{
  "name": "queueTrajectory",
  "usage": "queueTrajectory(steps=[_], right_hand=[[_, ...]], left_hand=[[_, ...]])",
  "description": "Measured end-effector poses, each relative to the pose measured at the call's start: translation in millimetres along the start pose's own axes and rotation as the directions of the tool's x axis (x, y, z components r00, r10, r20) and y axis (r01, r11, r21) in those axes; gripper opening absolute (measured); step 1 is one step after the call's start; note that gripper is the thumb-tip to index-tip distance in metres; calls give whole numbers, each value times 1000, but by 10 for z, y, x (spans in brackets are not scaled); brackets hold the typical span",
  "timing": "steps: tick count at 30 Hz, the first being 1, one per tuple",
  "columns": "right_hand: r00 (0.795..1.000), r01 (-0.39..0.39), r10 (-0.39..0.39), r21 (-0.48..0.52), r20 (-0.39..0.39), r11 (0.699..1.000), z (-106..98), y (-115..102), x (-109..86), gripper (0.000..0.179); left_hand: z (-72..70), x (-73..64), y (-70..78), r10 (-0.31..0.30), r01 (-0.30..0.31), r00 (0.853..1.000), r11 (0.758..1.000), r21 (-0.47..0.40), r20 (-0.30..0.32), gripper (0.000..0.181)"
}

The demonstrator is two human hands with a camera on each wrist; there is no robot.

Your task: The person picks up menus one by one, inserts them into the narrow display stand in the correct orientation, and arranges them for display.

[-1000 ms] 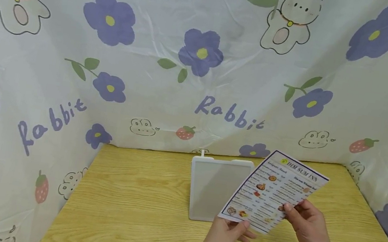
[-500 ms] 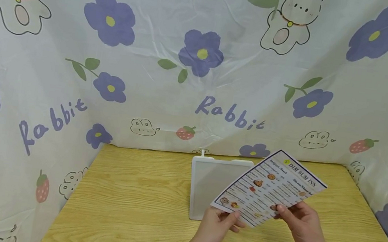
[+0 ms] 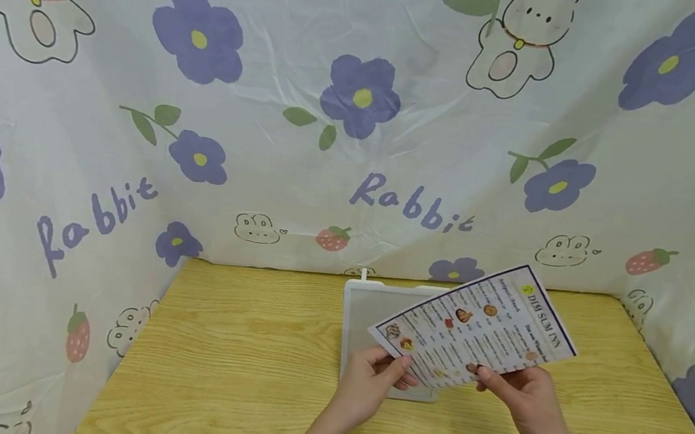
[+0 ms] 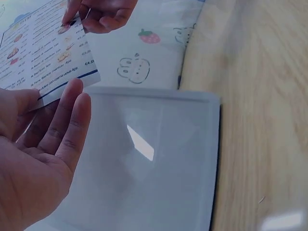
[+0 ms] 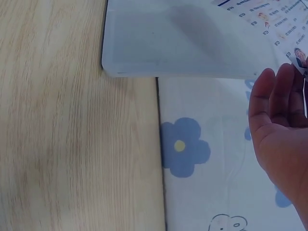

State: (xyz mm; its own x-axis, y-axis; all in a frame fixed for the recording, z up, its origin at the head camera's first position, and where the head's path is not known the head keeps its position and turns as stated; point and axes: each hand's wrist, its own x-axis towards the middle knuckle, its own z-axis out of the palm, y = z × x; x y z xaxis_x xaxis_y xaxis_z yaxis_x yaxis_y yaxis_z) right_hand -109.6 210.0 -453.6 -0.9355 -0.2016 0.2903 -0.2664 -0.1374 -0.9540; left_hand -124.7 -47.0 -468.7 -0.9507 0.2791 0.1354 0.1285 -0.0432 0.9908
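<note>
A printed paper menu [image 3: 473, 320] headed "DIM SUM INN" is held tilted above the table, its heading toward the right. My left hand [image 3: 364, 386] pinches its lower left end, thumb on the printed face and fingers behind. At the lower right edge, my right hand [image 3: 524, 401] pinches it between thumb and fingers. Behind the sheet, partly covered by it, is a flat white-framed grey panel [image 3: 366, 309]. The left wrist view shows the panel's glossy face [image 4: 159, 187] beside my left hand [image 4: 38, 163]. In the right wrist view my right hand [image 5: 284, 125] grips the menu's edge.
A pale wood table [image 3: 222, 348] lies beneath. Cloth [image 3: 275, 162] printed with rabbits, flowers and strawberries hangs behind it and along both sides. A small white tab [image 3: 364, 273] sticks up from the panel's top edge.
Both hands have moved left, the left one also upward, carrying the menu. The sheet has turned clockwise, its heading swinging to the right, and now covers more of the panel.
</note>
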Motion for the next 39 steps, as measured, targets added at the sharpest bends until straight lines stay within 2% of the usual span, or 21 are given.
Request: queueTrajectory(steps=[5,11,14,17,25,30,39], right_hand=[[1000,-22,22,-58,-5,998,26,-6,29,40],[993,-99,87,-175,-76,979,95,-24,40,20],[990,-122,103,-232,-91,965,126,-21,72,23],[993,-102,82,-261,-88,960,132,-13,111,25],[996,-62,42,-254,-84,965,143,-28,164,22],[996,-57,38,-256,-80,965,212,-56,212,26],[993,-3,-32,-307,-110,952,324,-172,352,23]], left_hand=[[-107,39,63,41,-42,999,998,38,25,21],[-232,80,108,68,-70,997,996,59,37,21],[-285,91,128,81,-83,996,994,75,36,21],[-323,96,154,78,-82,996,993,91,42,21],[-408,122,239,52,-58,997,991,122,54,21],[-497,130,320,78,-83,996,988,133,47,19],[-635,219,518,152,-155,988,983,101,38,17]])
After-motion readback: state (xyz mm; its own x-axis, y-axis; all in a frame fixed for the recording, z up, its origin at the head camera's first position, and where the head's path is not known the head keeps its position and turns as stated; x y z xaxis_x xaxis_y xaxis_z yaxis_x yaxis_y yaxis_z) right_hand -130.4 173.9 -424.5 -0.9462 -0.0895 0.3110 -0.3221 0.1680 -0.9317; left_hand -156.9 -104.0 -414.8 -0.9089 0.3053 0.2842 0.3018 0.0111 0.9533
